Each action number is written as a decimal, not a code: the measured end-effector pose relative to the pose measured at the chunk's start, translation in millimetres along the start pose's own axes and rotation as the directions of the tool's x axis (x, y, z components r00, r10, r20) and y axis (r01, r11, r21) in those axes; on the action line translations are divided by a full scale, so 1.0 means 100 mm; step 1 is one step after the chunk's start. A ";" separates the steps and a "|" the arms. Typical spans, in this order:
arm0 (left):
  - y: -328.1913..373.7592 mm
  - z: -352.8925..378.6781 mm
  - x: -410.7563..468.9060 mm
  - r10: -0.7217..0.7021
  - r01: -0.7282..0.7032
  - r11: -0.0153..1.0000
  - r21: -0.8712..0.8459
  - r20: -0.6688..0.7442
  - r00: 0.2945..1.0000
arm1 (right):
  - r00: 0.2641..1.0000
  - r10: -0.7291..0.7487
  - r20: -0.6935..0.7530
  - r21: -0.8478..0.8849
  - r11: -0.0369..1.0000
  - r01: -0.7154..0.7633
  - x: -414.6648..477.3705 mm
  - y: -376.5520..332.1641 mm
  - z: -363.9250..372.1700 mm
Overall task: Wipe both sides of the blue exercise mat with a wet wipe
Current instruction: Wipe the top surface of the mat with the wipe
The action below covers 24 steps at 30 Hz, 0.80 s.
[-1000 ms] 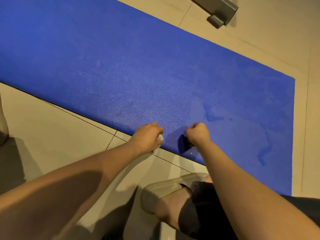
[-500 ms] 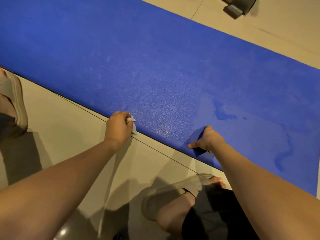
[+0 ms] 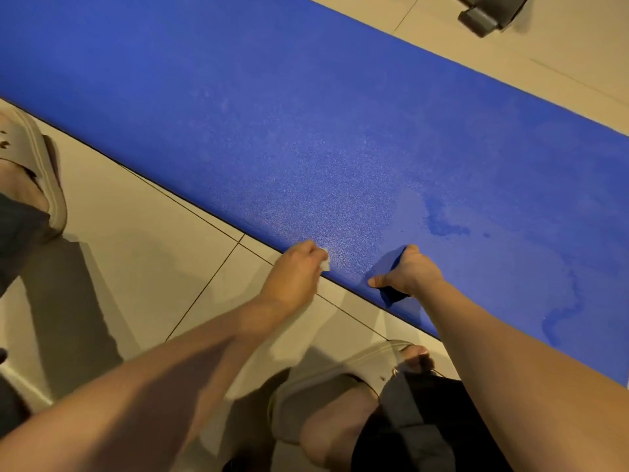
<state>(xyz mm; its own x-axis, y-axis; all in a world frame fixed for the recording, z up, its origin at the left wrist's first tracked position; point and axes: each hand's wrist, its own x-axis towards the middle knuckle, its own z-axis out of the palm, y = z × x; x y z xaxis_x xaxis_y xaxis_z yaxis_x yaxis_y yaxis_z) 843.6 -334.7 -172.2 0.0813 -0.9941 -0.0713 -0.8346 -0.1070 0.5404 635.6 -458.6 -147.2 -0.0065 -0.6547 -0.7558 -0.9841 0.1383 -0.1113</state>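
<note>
On the floor (image 3: 143,233): blue exercise mat (image 3: 306,131) lay spread.
Left hand (image 3: 292,272): clutched wet wipe (image 3: 325,264) at mat's near edge.
Right hand (image 3: 410,272): gripped that edge, lifted.
Nearby: beige sandals (image 3: 333,373); dark metal piece (image 3: 490,13) beyond.

You are standing on a beige tiled floor (image 3: 136,233), with thin dark grout lines crossing it and soft shadows falling over the tiles. Your left sandal (image 3: 30,158), a beige slide, is sitting at the left edge of the view. Your right sandal (image 3: 340,379), matching it, is resting near the bottom centre, with toes showing at its open front. Dark shorts (image 3: 425,424) are covering your right knee. A grey metal fitting (image 3: 486,13) is lying on the tiles at the top right, partly cut off by the frame.
</note>
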 end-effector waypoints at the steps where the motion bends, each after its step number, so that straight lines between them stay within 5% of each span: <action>1: -0.12 -0.11 0.02 -0.001 0.001 0.999 0.050 0.000 1.000 | 1.000 0.001 0.002 0.001 1.000 -0.001 0.01 -0.01 0.00; 4: -0.52 -0.38 0.08 -0.271 0.280 0.960 0.026 -0.178 0.946 | 1.000 0.004 0.005 0.004 1.000 -0.004 0.02 -0.02 0.02; 7: -0.66 -0.47 0.11 -0.579 0.547 0.815 -0.190 -0.266 0.771 | 1.000 0.002 -0.006 -0.007 1.000 -0.002 0.03 -0.02 0.03; 15: 0.05 0.00 0.07 -0.809 0.621 0.555 -0.554 -0.186 0.557 | 1.000 0.002 -0.011 0.003 1.000 -0.002 0.04 -0.02 0.04; 19: 0.37 0.23 0.00 -0.796 0.617 0.561 -0.552 -0.157 0.584 | 1.000 -0.014 -0.025 0.012 1.000 0.014 0.06 0.00 0.04; 24: 0.65 0.35 -0.11 -0.648 0.578 0.712 -0.398 -0.057 0.759 | 0.999 -0.040 0.007 0.009 0.999 0.040 0.01 0.00 0.03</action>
<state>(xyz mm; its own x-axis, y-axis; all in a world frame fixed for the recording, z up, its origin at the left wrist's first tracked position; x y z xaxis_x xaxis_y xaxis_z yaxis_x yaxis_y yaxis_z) 769.5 -330.0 -166.2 0.6340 -0.6863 -0.3566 -0.3306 -0.6573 0.6773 635.8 -457.0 -150.4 0.0339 -0.6548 -0.7551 -0.9820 0.1188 -0.1471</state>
